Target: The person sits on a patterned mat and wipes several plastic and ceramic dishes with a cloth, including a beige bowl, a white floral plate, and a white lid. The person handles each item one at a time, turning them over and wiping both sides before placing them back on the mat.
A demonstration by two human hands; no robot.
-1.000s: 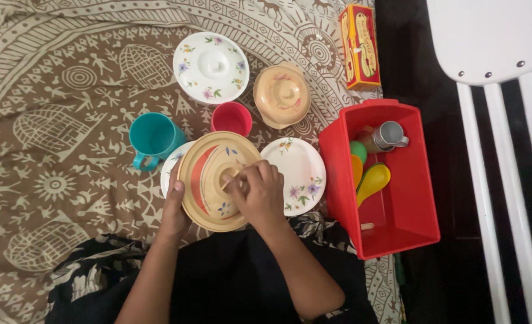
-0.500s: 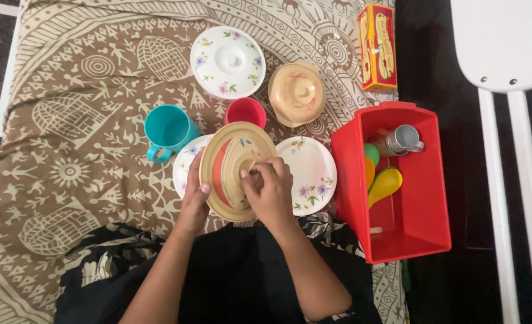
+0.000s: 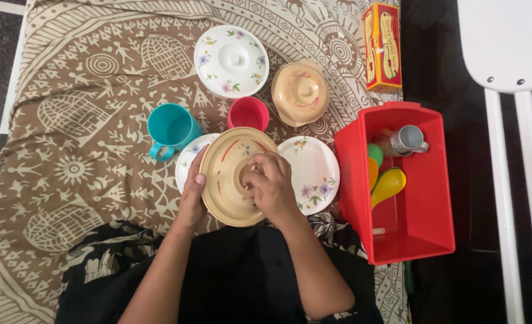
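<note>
Right hand (image 3: 272, 185) pinched the knob of the tan lid (image 3: 230, 180) over the floral plate (image 3: 188, 159), left hand (image 3: 193, 195) steadying its rim; a slip could knock the red cup (image 3: 248, 113) nearby.

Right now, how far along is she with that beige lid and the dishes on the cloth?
Done: two covered bowls, white floral and beige, sit lidded by the red cup and teal mug. In hand: the right hand pinches the knob of the beige lid while the left hand steadies its rim over a floral plate. Left: that lid isn't settled; spoons stay in the red bin.
</note>
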